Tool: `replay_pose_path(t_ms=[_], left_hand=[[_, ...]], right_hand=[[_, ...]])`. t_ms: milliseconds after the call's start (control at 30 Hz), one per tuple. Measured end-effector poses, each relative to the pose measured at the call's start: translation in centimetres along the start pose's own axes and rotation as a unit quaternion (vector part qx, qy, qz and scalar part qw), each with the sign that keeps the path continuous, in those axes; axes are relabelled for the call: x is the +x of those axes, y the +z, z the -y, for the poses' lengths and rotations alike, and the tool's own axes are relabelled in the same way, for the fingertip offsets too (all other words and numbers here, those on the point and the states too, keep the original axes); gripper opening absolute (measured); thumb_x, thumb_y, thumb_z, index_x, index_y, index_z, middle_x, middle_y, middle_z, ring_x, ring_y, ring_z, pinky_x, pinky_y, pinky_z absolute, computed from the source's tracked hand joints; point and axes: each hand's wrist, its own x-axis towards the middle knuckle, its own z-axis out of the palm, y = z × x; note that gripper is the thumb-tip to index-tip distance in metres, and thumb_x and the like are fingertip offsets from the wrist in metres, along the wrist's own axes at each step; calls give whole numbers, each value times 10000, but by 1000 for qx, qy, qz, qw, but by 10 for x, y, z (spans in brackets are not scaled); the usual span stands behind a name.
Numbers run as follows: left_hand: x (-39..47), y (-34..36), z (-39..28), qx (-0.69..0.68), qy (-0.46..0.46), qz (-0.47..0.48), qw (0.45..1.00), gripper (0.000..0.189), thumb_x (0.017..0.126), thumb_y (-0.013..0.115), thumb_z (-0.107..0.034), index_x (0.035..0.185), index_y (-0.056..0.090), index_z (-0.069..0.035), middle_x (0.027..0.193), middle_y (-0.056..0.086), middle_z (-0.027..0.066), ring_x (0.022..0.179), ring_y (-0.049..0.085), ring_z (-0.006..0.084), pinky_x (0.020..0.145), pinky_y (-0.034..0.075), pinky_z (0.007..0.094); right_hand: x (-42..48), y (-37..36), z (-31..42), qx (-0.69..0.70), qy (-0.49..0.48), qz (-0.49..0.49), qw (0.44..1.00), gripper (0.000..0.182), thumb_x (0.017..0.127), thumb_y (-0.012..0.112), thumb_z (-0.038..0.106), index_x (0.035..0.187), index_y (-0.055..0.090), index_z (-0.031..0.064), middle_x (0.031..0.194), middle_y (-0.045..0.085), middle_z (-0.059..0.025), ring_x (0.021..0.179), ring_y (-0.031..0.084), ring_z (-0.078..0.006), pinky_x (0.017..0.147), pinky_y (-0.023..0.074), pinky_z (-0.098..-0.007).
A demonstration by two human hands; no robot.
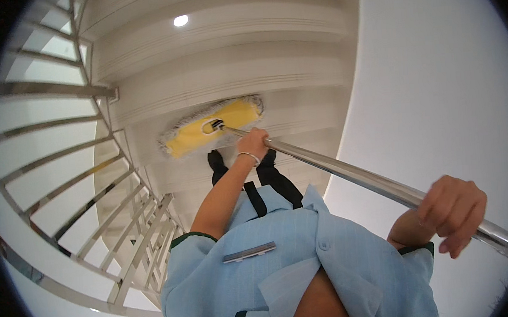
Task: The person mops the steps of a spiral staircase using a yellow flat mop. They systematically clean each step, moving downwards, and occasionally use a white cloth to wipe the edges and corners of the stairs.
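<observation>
A flat dust mop with a yellow backing (237, 111) and a grey-white string fringe lies on a stair tread, slanting up to the right. Its shiny metal handle (347, 167) runs from a dark swivel joint (217, 125) toward the lower right. Around the lower part of the handle, close to the mop head, my left hand (253, 143) is closed; a thin bracelet circles that wrist. Near the handle's upper end my right hand (454, 213) wraps over it. The tread's surface under the mop head is hidden.
Pale stair steps (229, 63) rise beyond the mop. A metal railing (60, 172) with several bars lines the left side, and a white wall (425, 80) bounds the right. My dark shoes (216, 159) stand just behind the mop head. Light reflects off one step.
</observation>
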Motion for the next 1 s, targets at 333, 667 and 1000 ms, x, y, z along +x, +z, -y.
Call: replay_pose_path(t_ms=[333,667,1000], left_hand=[[161,108,-184,5,114,150,982,94,772,578,-159,845,620,-118,956,580,104,881,579,312,698,473,399],[184,159,-191,6,142,242,960,126,758,599,-170,856,618,-94,1000,584,126,925,582,319,756,477,403],[122,130,-182,-48,166,97,980,261,782,627,-331,745,585,-76,806,570,113,753,576,310,642,455,399]], right_hand=[[-120,-68,68,-188,55,-212,957,158,770,679,160,671,611,56,445,495,-42,362,444,-141,412,426,-270],[-149,-71,53,-276,62,-388,877,214,817,617,185,649,540,77,440,501,-38,346,468,-123,403,435,-248],[-131,-93,95,-96,43,-163,981,132,761,698,145,767,624,35,470,533,-59,369,503,-162,397,462,-284]])
